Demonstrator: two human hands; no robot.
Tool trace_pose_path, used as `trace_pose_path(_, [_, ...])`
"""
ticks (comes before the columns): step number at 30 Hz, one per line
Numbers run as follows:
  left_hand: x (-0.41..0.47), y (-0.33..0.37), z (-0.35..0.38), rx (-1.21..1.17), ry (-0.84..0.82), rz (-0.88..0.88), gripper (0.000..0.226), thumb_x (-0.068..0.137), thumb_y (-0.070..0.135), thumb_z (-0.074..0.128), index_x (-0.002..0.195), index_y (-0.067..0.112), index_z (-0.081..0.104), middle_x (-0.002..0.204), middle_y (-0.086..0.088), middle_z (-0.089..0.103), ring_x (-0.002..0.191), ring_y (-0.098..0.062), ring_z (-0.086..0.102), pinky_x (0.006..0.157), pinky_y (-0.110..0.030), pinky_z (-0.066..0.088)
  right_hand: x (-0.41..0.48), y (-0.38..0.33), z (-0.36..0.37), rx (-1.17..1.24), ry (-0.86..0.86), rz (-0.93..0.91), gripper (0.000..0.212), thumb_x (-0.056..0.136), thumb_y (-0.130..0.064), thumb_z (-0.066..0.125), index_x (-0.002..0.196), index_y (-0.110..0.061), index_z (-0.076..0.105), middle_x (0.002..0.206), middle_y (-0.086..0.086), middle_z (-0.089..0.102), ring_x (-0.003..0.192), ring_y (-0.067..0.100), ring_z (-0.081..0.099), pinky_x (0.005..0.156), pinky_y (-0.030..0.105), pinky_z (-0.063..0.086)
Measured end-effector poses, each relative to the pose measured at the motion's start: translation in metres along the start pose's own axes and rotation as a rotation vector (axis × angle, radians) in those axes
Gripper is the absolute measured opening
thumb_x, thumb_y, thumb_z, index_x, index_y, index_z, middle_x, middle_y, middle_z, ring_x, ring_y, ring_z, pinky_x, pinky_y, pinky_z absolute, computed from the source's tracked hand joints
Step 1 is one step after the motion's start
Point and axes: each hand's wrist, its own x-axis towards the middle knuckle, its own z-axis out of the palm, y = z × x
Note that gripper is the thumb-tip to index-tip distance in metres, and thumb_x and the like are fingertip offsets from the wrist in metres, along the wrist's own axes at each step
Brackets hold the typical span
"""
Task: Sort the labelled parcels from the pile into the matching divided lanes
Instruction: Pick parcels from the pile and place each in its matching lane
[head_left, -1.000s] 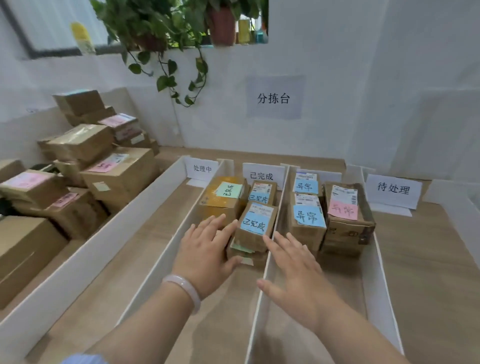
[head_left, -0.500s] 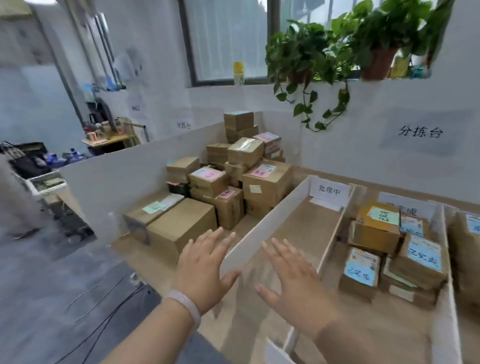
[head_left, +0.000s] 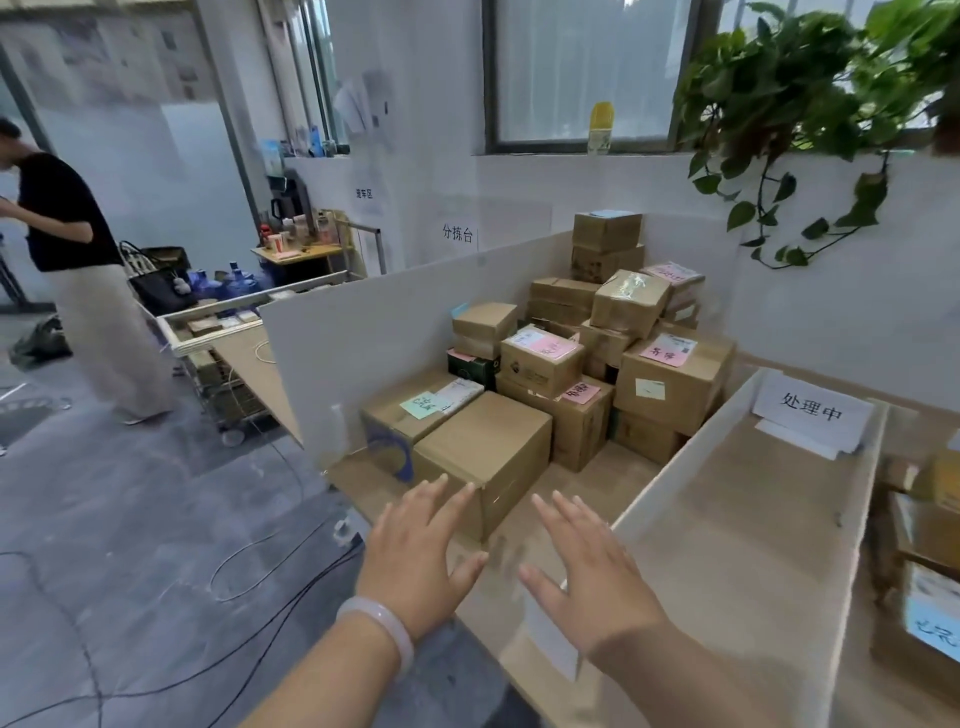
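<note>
A pile of brown cardboard parcels (head_left: 597, 332) fills the walled corner of the table, several carrying pink or green labels. Nearest me lies a plain unlabelled box (head_left: 483, 441), beside a box with a green label (head_left: 423, 405). My left hand (head_left: 415, 545), with a pale bangle on its wrist, hovers with fingers spread just in front of the plain box. My right hand (head_left: 582, 566) is spread flat beside it, holding nothing. To the right runs a white-walled lane (head_left: 737, 499) with a paper sign (head_left: 810, 413). Sorted parcels (head_left: 930, 613) show at the far right edge.
A tall white board (head_left: 374, 338) walls the pile on the left. Beyond it, a person in a black top (head_left: 67, 260) stands by a cart (head_left: 218, 353). Cables (head_left: 156, 597) trail over the grey floor. A trailing plant (head_left: 810, 114) hangs over the back wall.
My view has swung left from the sorted lanes to the pile. Both hands came along, still spread and holding nothing, and now hover near the plain box.
</note>
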Motion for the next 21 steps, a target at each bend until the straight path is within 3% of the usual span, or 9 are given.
trace_pose_path(2, [0.019, -0.013, 0.01, -0.006, -0.013, 0.0, 0.067, 0.084, 0.066, 0.045, 0.145, 0.04, 0.038, 0.152, 0.004, 0.041, 0.139, -0.022, 0.04, 0.11, -0.046, 0.035, 0.026, -0.001, 0.008, 0.013, -0.002, 0.015, 0.067, 0.097, -0.056, 0.038, 0.151, -0.045, -0.001, 0.161, -0.019, -0.006, 0.148, 0.005, -0.011, 0.122, 0.035, -0.002])
trace_pose_path(4, [0.042, -0.027, 0.02, -0.026, -0.065, -0.005, 0.068, 0.091, 0.063, 0.045, 0.152, 0.042, 0.022, 0.161, 0.008, 0.021, 0.149, -0.017, 0.018, 0.119, -0.042, 0.018, 0.053, 0.001, 0.016, 0.059, -0.011, 0.044, 0.066, 0.098, -0.053, 0.039, 0.152, -0.044, 0.002, 0.161, -0.019, -0.004, 0.148, 0.005, -0.01, 0.122, 0.035, -0.001])
trace_pose_path(6, [0.063, -0.041, 0.029, -0.015, -0.103, -0.03, 0.068, 0.094, 0.061, 0.044, 0.153, 0.042, 0.015, 0.162, 0.009, 0.012, 0.15, -0.015, 0.008, 0.12, -0.039, 0.011, 0.081, 0.007, 0.026, 0.11, 0.0, 0.063, 0.066, 0.098, -0.052, 0.041, 0.152, -0.042, 0.004, 0.161, -0.018, -0.001, 0.148, 0.005, -0.008, 0.122, 0.034, 0.001])
trace_pose_path(15, [0.151, -0.096, 0.066, -0.082, -0.232, -0.094, 0.065, 0.094, 0.059, 0.045, 0.152, 0.04, 0.022, 0.162, 0.007, 0.016, 0.149, -0.016, 0.013, 0.119, -0.038, 0.016, 0.185, 0.023, 0.056, 0.176, -0.094, 0.212, 0.069, 0.096, -0.055, 0.043, 0.154, -0.037, 0.012, 0.162, -0.012, 0.003, 0.149, 0.011, -0.001, 0.12, 0.033, 0.01])
trace_pose_path(21, [0.197, -0.121, 0.095, -0.134, -0.354, 0.005, 0.065, 0.095, 0.057, 0.045, 0.152, 0.038, 0.022, 0.16, 0.006, 0.019, 0.148, -0.016, 0.014, 0.118, -0.033, 0.016, 0.219, 0.016, 0.079, 0.169, -0.12, 0.311, 0.066, 0.097, -0.052, 0.045, 0.153, -0.037, 0.014, 0.162, -0.013, 0.003, 0.149, 0.01, 0.002, 0.119, 0.033, 0.013])
